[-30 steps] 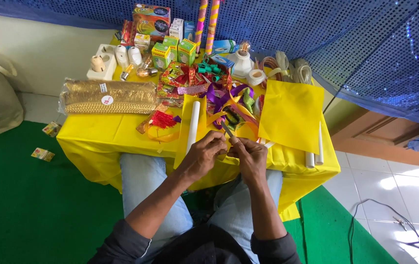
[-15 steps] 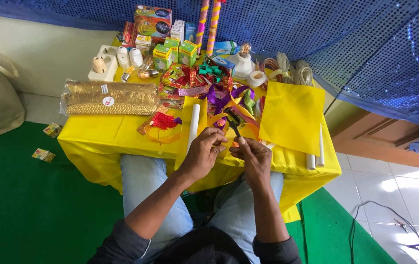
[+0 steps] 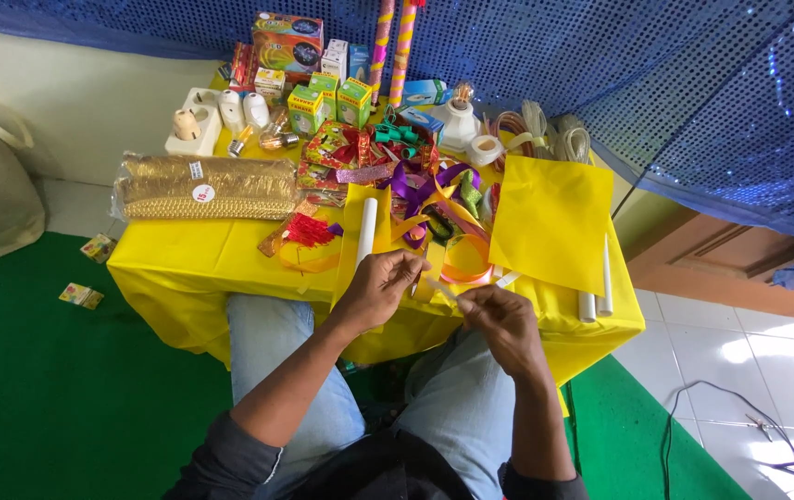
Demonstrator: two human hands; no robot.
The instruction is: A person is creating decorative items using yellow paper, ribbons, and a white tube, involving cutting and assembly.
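Both hands meet at the near edge of the counter (image 3: 184, 268), just below the white tube (image 3: 366, 231). The left hand (image 3: 380, 289) and right hand (image 3: 499, 319) each pinch one thin pale strip (image 3: 443, 290) between them. It probably handles best kept taut, gripped near the ends, clear of the ribbons (image 3: 425, 190).
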